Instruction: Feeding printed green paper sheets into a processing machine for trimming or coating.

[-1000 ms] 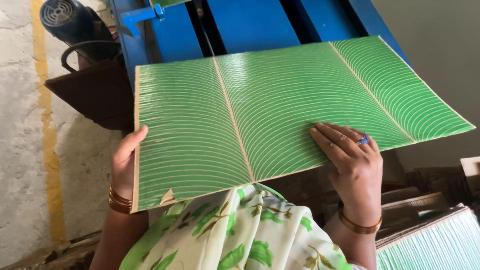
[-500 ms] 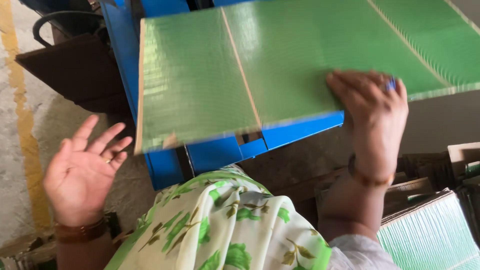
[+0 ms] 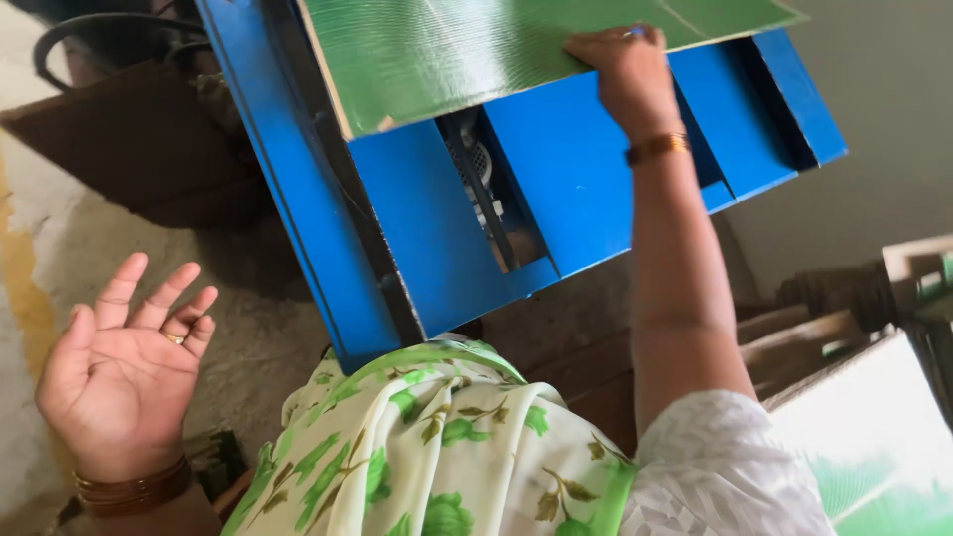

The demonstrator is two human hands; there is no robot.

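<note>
A large green sheet (image 3: 476,50) with a fine ribbed pattern lies across the top of a blue metal machine (image 3: 556,199). My right hand (image 3: 620,65) is stretched out and presses flat on the sheet's near edge, fingers on top. My left hand (image 3: 124,367) hangs free at the lower left over the concrete floor, palm up and fingers spread, holding nothing. A ring and bangles show on it.
A stack of green ribbed sheets (image 3: 874,447) sits at the lower right beside wooden pieces (image 3: 824,308). A dark brown box (image 3: 129,139) and a black hose (image 3: 89,30) stand left of the machine. A yellow line (image 3: 25,288) runs along the floor.
My left hand let go of the sheet and dropped away to the lower left. My right hand has pushed the sheet farther forward over the machine.
</note>
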